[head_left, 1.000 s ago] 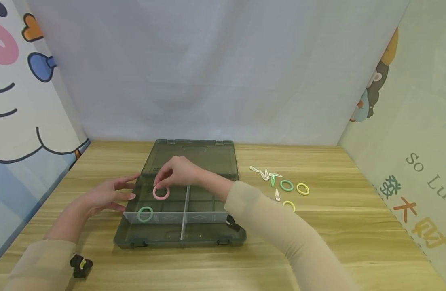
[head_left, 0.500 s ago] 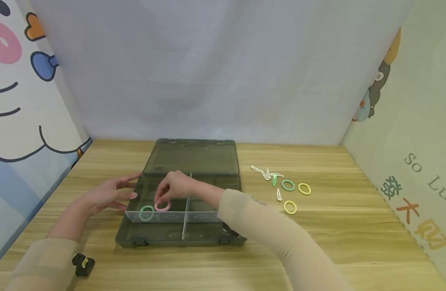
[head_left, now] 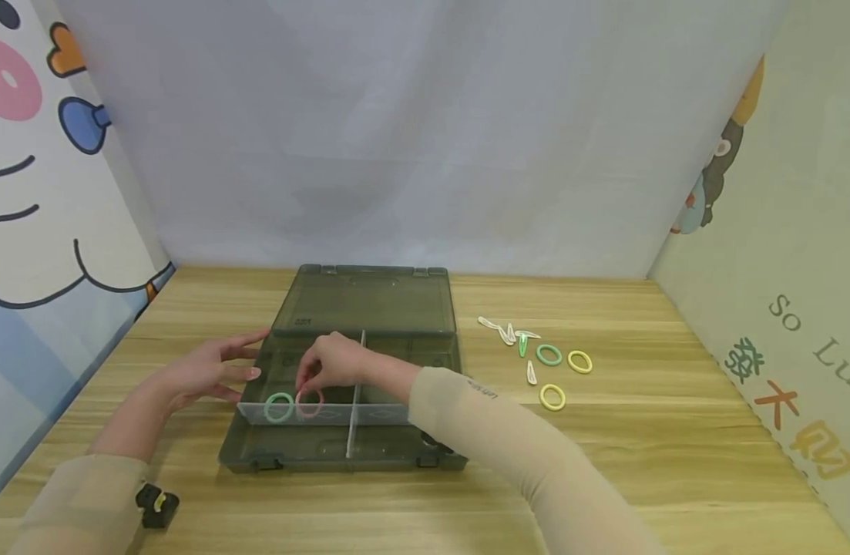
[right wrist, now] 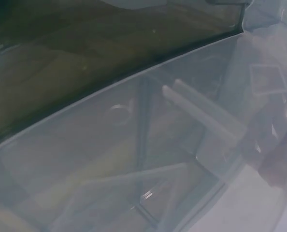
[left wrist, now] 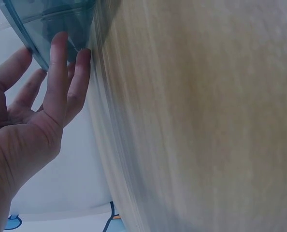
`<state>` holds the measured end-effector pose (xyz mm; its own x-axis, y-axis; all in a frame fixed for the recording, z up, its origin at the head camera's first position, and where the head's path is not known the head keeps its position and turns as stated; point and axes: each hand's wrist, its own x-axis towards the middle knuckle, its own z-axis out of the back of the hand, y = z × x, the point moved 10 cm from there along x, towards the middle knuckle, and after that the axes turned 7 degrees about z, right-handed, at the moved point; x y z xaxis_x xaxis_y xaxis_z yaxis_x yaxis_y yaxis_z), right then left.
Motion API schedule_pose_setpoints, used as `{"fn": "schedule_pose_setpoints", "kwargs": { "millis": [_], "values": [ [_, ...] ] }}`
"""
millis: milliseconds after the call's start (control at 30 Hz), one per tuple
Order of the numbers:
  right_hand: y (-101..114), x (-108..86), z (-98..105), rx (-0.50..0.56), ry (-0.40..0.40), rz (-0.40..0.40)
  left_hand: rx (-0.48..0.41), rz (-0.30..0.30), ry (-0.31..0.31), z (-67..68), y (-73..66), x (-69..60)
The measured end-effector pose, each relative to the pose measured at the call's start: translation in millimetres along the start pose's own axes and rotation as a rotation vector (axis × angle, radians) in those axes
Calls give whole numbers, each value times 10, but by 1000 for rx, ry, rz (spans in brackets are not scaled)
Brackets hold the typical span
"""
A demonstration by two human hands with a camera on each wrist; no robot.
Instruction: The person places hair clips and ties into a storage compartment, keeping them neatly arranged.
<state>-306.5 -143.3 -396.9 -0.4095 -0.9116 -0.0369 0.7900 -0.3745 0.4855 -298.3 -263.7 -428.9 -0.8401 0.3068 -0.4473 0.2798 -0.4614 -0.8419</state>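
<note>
A dark translucent box [head_left: 341,465] lies with its lid [head_left: 369,301] laid back and clear dividers inside. In its left rear compartment the right hand [head_left: 337,361] pinches a pink ring [head_left: 310,415], seen partly through the front divider. Just left of it a green ring [head_left: 279,408] stands by the same divider. The left hand [head_left: 206,371] rests its spread fingers against the box's left side; the left wrist view has this hand [left wrist: 37,111] touching the box wall [left wrist: 51,24]. Mostly divider plastic [right wrist: 85,140] fills the right wrist view.
Right of the box lie several white clips [head_left: 532,373], a green clip [head_left: 522,345], a green ring [head_left: 549,354] and two yellow rings [head_left: 580,361]. A black device [head_left: 158,506] is beside the left sleeve. A pale curtain [head_left: 411,139] hangs behind the wooden table [head_left: 605,462].
The right hand has lowered the pink ring from above the compartment to behind the front divider, beside the green ring. The left hand has stayed against the box.
</note>
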Motion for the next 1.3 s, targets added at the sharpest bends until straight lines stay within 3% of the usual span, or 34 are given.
{"fn": "schedule_pose_setpoints", "kwargs": {
  "millis": [267,533,767,1300],
  "values": [
    [-18,-4,-28,-5,23,-16,11,-5,-7,5,0,1],
    [52,-70,15,105,51,46,14,3,-11,-2,1,4],
    [137,-222,145,201,48,56,14,-7,0,-8,-9,6],
    [38,-694,513,226,-33,114,19,-2,-6,-13,-43,-6]
  ]
}}
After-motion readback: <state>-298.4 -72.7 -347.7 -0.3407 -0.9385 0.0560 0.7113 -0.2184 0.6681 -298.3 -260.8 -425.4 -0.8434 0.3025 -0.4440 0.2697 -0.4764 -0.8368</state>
